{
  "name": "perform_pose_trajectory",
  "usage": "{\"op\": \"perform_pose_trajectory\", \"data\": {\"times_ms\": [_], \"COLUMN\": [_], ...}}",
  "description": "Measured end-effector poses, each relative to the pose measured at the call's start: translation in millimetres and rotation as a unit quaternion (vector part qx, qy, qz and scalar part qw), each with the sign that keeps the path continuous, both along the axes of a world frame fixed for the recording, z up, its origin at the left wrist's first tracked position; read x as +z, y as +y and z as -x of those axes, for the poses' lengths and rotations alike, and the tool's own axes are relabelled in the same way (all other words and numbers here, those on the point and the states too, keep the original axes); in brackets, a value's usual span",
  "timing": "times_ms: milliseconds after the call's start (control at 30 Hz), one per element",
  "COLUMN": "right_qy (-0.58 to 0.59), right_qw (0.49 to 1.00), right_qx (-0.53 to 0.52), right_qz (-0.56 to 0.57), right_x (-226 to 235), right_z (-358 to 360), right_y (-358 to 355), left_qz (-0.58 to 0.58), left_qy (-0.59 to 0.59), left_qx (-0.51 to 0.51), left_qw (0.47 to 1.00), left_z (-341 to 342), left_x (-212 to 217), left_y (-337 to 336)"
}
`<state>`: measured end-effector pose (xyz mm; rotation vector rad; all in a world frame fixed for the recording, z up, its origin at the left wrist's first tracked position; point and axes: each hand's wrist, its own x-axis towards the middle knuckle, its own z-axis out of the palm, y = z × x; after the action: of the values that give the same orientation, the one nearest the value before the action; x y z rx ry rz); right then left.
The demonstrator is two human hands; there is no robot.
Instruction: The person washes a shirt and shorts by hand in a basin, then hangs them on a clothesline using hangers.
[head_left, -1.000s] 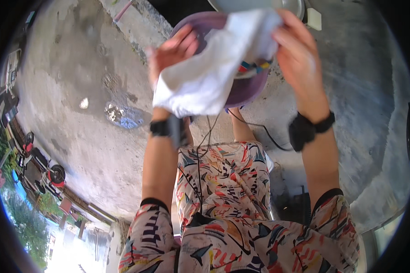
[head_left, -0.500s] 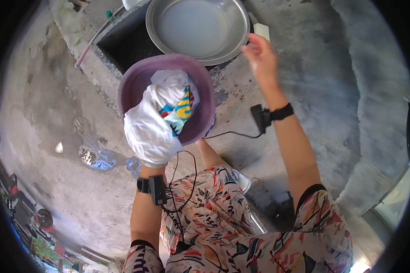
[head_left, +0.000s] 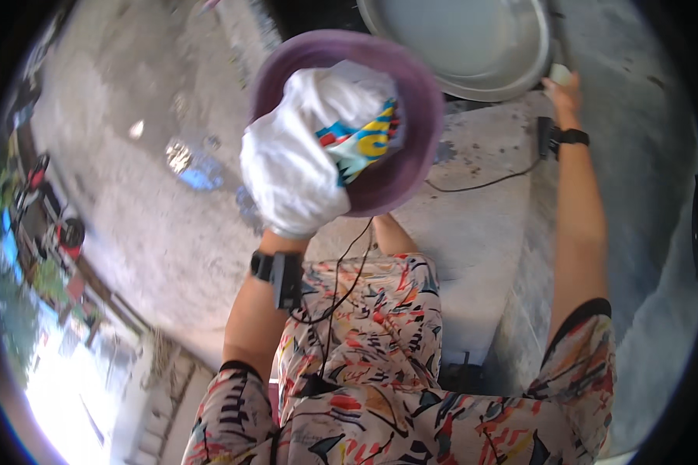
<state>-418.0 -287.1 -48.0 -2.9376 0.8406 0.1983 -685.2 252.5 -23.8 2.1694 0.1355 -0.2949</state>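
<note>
A white cloth garment with a colourful print covers my left hand, so its fingers are hidden; only the wrist and left forearm show below it. The garment lies partly inside a purple plastic basin and hangs over its near rim. My right hand reaches out to the far right, its fingers around a cream-coloured bar of soap. That hand is beside the rim of a wide metal basin, which holds cloudy water.
Rough concrete floor with a wet patch spreads at left. Dark straps with small devices sit on both wrists, and thin black cables trail from them. Behind the basins is a dark trough. A motorcycle stands at far left.
My right hand has moved from open beside the metal basin to grip the bar of soap. The view has swung, shifting the basins toward the upper right. The garment still covers my left hand.
</note>
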Motion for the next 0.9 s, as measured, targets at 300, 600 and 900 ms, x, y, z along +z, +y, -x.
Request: {"op": "perform_pose_trajectory", "data": {"times_ms": [300,600,900], "right_qy": [-0.036,-0.267,-0.191], "right_qw": [0.997,0.852,0.857], "right_qx": [0.068,0.263,0.442], "right_qz": [0.014,-0.365,-0.186], "right_x": [14,157,110], "right_z": [-9,134,174], "right_y": [-16,294,362], "left_qz": [0.041,0.35,0.654], "left_qy": [0.002,0.05,0.087], "left_qx": [0.005,0.133,0.18], "left_qw": [0.999,0.926,0.73], "left_z": [-2,-28,-48], "left_x": [4,29,17], "left_y": [-11,-37,-102]}}
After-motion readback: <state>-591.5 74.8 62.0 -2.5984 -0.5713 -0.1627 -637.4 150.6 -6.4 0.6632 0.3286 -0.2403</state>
